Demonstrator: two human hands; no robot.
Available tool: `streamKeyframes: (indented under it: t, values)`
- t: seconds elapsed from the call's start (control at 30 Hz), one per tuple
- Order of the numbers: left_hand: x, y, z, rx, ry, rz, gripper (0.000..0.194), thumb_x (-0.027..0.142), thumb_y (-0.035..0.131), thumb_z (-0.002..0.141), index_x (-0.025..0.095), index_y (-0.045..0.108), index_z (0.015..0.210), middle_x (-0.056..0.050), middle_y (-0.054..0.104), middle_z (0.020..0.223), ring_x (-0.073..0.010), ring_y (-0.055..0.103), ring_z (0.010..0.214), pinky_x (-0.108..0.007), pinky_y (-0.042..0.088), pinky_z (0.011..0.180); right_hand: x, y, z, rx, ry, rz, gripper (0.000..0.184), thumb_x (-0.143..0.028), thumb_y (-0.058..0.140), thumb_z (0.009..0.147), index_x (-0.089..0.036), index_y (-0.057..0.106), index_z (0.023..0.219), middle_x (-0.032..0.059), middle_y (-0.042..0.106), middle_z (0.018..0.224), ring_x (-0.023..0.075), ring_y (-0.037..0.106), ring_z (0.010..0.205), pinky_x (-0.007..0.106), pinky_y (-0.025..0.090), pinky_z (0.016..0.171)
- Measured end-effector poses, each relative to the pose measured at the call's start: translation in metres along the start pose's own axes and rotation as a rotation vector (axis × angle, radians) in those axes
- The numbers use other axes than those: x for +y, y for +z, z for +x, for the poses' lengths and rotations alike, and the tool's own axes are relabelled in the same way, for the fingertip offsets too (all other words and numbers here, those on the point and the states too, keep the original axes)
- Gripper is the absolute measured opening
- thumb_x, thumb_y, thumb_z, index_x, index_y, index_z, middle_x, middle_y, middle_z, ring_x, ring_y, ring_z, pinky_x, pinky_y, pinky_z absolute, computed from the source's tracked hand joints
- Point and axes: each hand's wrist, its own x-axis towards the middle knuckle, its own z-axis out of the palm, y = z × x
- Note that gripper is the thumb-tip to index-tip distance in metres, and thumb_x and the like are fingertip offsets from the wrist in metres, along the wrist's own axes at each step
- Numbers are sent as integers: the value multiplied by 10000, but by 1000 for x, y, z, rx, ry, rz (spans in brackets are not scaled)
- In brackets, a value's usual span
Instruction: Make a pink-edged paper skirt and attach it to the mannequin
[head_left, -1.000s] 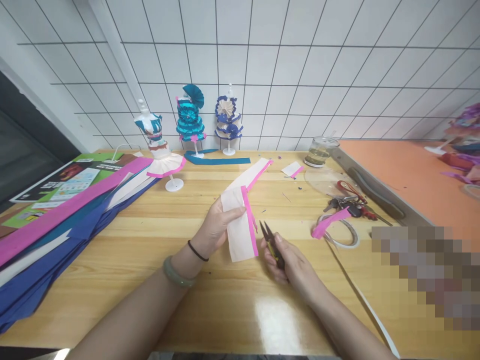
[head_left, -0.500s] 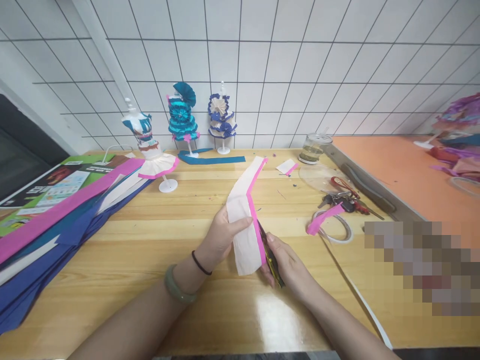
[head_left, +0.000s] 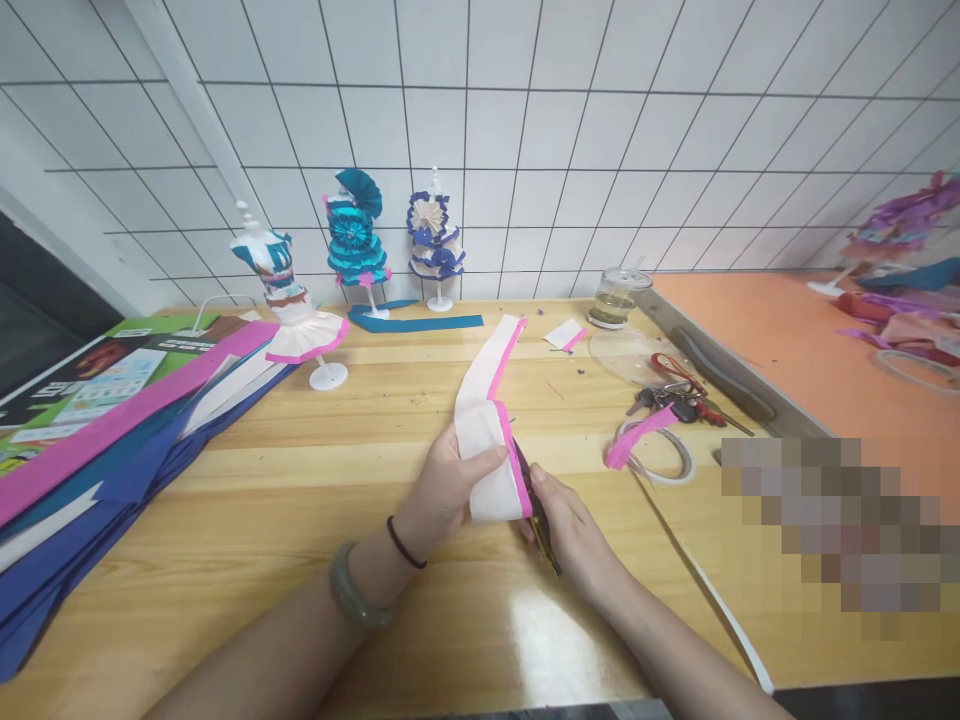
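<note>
My left hand (head_left: 442, 485) pinches a white crepe-paper strip (head_left: 480, 425) with a bright pink border, thumb on top and fingers underneath. The strip's far part lies angled away across the wooden table. In my right hand (head_left: 574, 530) is a dark pair of scissors (head_left: 543, 532) with some gold or yellow on it, held along the strip's pink edge. Paper and fingers hide much of the blades, so I cannot tell how far apart they are. Beyond my hands lies a small white paper piece (head_left: 564, 335), also pink-edged.
Left stand a mini dress form (head_left: 289, 300) and coloured paper strips (head_left: 142, 470). Two decorated forms, one teal (head_left: 356, 240), one purple-and-cream (head_left: 436, 240), stand by the tiled wall. Right are a glass jar (head_left: 615, 300), keys (head_left: 679, 400) and a tape roll (head_left: 686, 460).
The strip's near end has drawn up and curled under, so less of it hangs toward me. Both hands stay at the strip and the scissors remain at its pink edge. The view shifted slightly.
</note>
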Motion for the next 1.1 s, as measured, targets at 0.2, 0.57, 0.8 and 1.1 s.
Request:
streamKeyframes:
  t: [0.2,0.57,0.8,1.1]
  values:
    - [4,2,2,78,26,-31,394,166,732,604,163,579,967,-9,649,806,-138,582,686,-267,475,651,1,-1,0,1,40,44,539,-577,252,883,-203,419,532,-38,380,441,101,358,379,244,267,396]
    - [5,0,3,97,59,-28,418,167,727,616,153,564,1000,-28,641,855,-122,565,695,-236,458,633,-8,3,-4,-7,24,30,460,-532,312,886,-207,387,571,-42,395,482,111,371,449,247,288,458]
    - [-3,0,-1,38,52,75,315,178,703,660,156,559,939,-8,625,802,-123,561,700,-243,470,637,-4,2,-2,17,-29,16,478,-512,289,903,-207,394,550,-40,389,477,114,376,459,246,294,470]
    - [-8,2,-2,27,39,106,310,175,697,670,167,556,945,2,629,815,-114,565,708,-240,477,659,1,1,1,64,-13,4,481,-507,285,908,-202,421,562,-31,419,483,122,389,486,250,301,485]
